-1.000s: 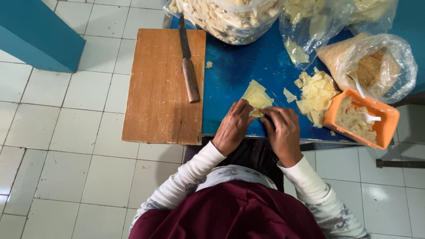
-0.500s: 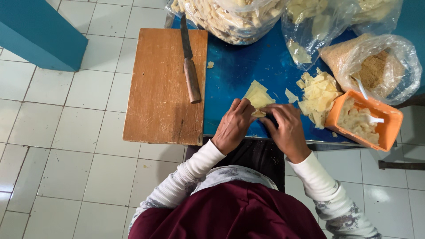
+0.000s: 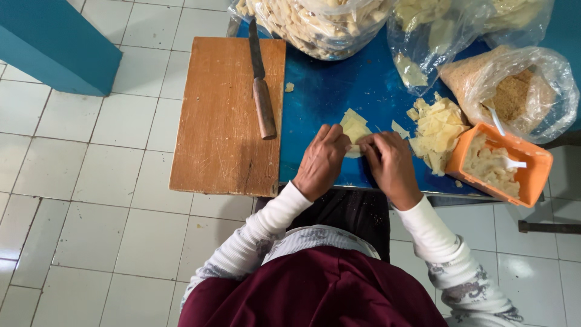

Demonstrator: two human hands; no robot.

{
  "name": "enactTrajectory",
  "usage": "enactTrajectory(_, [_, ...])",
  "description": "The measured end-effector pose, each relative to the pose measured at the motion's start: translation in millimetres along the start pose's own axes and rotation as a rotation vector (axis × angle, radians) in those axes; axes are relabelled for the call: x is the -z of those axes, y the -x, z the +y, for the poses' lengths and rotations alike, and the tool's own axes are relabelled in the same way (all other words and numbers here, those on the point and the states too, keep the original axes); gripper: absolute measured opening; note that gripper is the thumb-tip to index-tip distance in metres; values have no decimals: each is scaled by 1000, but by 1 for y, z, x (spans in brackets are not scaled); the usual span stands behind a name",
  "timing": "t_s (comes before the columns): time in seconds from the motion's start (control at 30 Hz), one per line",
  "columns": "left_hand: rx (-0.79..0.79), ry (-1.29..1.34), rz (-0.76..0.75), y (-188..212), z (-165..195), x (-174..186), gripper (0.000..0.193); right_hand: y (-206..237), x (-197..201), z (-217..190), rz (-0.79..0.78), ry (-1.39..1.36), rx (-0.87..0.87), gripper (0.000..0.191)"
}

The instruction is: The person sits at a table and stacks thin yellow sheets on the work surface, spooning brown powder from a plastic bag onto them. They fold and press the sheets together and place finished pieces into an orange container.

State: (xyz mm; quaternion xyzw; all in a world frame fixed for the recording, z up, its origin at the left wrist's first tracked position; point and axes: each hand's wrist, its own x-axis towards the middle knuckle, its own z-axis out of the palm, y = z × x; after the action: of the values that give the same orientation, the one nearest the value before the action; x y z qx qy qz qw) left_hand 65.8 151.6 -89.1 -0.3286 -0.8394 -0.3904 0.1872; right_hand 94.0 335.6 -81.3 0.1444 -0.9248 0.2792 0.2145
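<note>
Pinching a pale wrapper between left hand and right hand, close together near the blue table's front edge; cutting board overhanging left, knife lying idle.

Wrapper: we see a thin, pale yellow sheet lying flat on the blue table.
Pose: one corner points away from us (the near edge is hidden under the fingers).
Contact: left hand and right hand both press its near edge.
</note>
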Motion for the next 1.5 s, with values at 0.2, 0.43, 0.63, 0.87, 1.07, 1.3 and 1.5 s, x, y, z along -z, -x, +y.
enactTrajectory(0.2, [28, 56, 2, -11, -4, -4, 13, -5, -2, -10, 62, -30, 13, 7])
enactTrajectory(0.43, [12, 165, -18, -2, -1, 0, 14, 2, 5, -13, 48, 44, 157, 16])
enactTrajectory(0.63, [56, 178, -42, -5, 0, 0, 12, -3, 7, -9, 37, -24, 144, 15])
enactTrajectory(0.87, [99, 215, -43, -9, 0, 3, 9, -9, 10, -5, -29, -50, 95, 11])
enactTrajectory(1.07, [93, 197, 4, -11, -1, 2, 9, -17, 10, -6, -82, -161, -99, 12])
enactTrajectory(1.3, [134, 159, -6, -13, 2, 4, 11, -11, 10, -13, 31, -21, 103, 16])
enactTrajectory(1.5, [89, 110, -3, -8, 6, 8, 23, -8, -3, -7, 63, 104, 141, 13])
